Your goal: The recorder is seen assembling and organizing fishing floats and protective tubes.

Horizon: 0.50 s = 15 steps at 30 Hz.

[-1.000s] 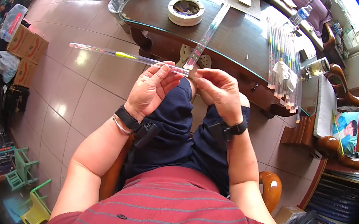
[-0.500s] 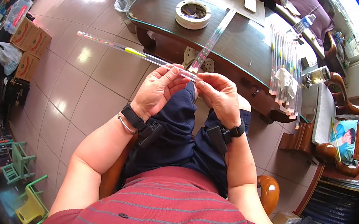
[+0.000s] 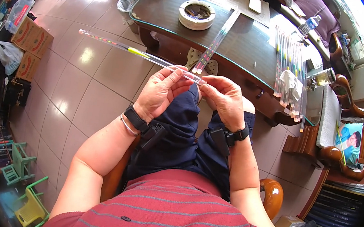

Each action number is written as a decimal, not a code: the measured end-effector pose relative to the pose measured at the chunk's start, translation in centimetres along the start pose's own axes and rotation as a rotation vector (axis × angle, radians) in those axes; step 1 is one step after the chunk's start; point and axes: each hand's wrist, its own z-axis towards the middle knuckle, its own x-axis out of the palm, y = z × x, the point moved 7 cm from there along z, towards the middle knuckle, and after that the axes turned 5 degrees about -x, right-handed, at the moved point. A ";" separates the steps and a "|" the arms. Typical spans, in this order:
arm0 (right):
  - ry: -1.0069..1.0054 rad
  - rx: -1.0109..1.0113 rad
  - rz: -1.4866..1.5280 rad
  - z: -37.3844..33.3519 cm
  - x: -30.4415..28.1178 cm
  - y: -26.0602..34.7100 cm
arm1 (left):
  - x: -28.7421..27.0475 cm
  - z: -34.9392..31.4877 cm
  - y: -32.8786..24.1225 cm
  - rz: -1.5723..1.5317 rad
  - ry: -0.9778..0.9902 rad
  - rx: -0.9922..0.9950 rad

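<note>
A long clear plastic tube (image 3: 157,61) slants across in front of me above my knees, its far end up to the left. Inside it lies a fishing float (image 3: 138,52) with a yellow-green body and a red-banded thin tip. My left hand (image 3: 157,92) is closed around the tube near its right end, thumb on top. At that right end my right hand (image 3: 224,101) pinches the tube between thumb and fingers; the exact end piece is partly hidden by the fingertips. Just beyond my hands, more clear float tubes (image 3: 216,42) lie over the table's near edge.
A dark glass-topped table (image 3: 171,11) stands ahead, with a round white ashtray (image 3: 197,14) on it. At its right lie several float tubes (image 3: 288,65) under a white cloth (image 3: 291,82). A wooden chair (image 3: 336,155) stands right; cardboard boxes (image 3: 33,38) are stacked left.
Both hands keep their grip on the tube. The tube's far left end has risen very slightly; otherwise hardly anything has moved.
</note>
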 end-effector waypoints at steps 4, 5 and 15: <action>-0.008 -0.001 -0.006 0.0 -0.1 -0.2 | 0.1 0.0 0.0 0.007 0.005 0.000; -0.006 -0.002 -0.008 0.0 -0.1 -0.3 | 0.1 0.0 0.0 0.006 0.005 0.001; -0.030 0.032 0.037 -0.2 -0.2 -0.7 | 0.0 -0.1 0.1 0.033 0.001 0.008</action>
